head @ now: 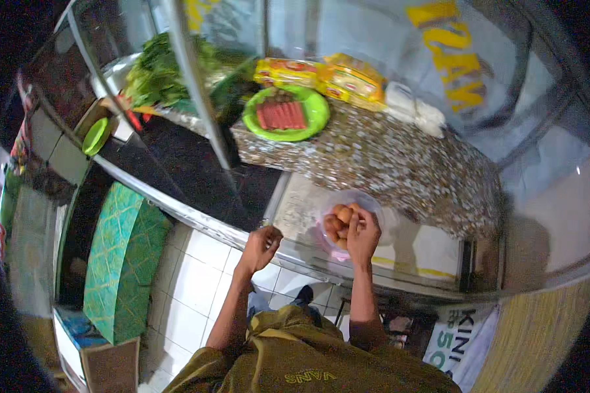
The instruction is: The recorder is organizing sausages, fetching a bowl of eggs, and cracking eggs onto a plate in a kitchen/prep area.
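Note:
My right hand [363, 237] reaches down into a translucent plastic bowl [377, 206] with a pinkish rim at its near side. Several brown eggs [344, 214] lie in the bowl, and my fingertips touch the ones at its right. Whether an egg is gripped between the fingers is hidden. The bowl stands on a pale panel [297, 209] at the counter's near side. To the left, my left hand [261, 247] hovers over the counter's front edge, its fingers loosely curled and apart from the thumb. Nothing shows in it.
Behind the bowl, a pebble-patterned ledge [373, 142] carries a green plate [319, 120] of red sausages [281, 116], yellow packets [356, 83] and a white bundle [415, 108]. Leafy greens [152, 73] stand farther left. A metal post [196, 83] rises before them. Glass panes surround the counter.

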Demonstrator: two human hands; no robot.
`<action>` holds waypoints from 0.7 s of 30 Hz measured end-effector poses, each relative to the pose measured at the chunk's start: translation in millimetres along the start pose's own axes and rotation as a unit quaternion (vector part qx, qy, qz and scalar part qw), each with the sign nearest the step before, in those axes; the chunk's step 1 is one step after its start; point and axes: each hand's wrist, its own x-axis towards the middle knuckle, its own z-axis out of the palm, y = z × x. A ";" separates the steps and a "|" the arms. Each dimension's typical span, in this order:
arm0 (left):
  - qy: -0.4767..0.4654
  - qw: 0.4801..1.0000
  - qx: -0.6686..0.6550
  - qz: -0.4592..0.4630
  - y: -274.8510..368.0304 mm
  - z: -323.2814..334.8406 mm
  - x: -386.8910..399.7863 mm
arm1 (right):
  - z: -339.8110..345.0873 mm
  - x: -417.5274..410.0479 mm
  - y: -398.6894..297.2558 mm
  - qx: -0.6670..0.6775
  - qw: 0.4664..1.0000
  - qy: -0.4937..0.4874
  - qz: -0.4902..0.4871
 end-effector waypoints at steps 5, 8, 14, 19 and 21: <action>0.145 0.987 -0.012 -0.070 -38.5 -99.0 -64.8 | 84.8 -31.0 -80.0 0.077 0.987 -0.138 -0.015; 0.232 0.968 -0.039 -0.092 -58.6 -165.7 -101.3 | 152.7 -55.8 -130.9 0.096 0.968 -0.218 -0.080; 0.420 0.903 -0.035 -0.081 -83.1 -294.3 -161.5 | 280.2 -108.6 -212.3 0.133 0.918 -0.362 -0.094; 0.487 0.866 -0.040 -0.104 -127.7 -366.9 -208.7 | 373.6 -153.1 -256.9 0.182 0.864 -0.463 -0.079; 0.509 0.850 -0.072 -0.119 -145.9 -385.3 -221.3 | 403.4 -165.7 -272.4 0.167 0.823 -0.542 -0.043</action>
